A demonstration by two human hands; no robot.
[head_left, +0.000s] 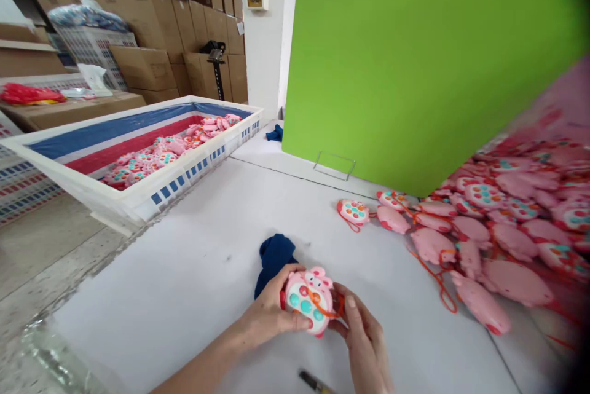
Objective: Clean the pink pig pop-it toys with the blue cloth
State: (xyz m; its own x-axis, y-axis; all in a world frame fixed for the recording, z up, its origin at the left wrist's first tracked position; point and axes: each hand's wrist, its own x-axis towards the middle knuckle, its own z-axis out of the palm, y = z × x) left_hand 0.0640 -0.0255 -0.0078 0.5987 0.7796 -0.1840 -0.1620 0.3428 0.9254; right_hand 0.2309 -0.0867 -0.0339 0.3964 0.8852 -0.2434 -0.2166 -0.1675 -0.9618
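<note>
My left hand (276, 308) is closed around a pink animal-shaped toy (310, 302) with a white front and teal and red round buttons. An orange cord loops across the toy's front. At the toy's right side, the fingers of my right hand (362, 332) are pinched together on the orange cord (338, 307); the fingertips are partly hidden. Just behind my left hand lies a dark blue cloth (275, 259) on the white table. A dark-tipped tool (316, 380), cut off by the lower picture edge, lies between my forearms.
Many similar pink toys (433, 243) with orange cords are heaped on the right. A white crate (133, 197) with pink toys stands at the left. An upright green board (391, 74) and a wire stand (334, 165) are at the back. Cardboard boxes (142, 19) are stacked beyond.
</note>
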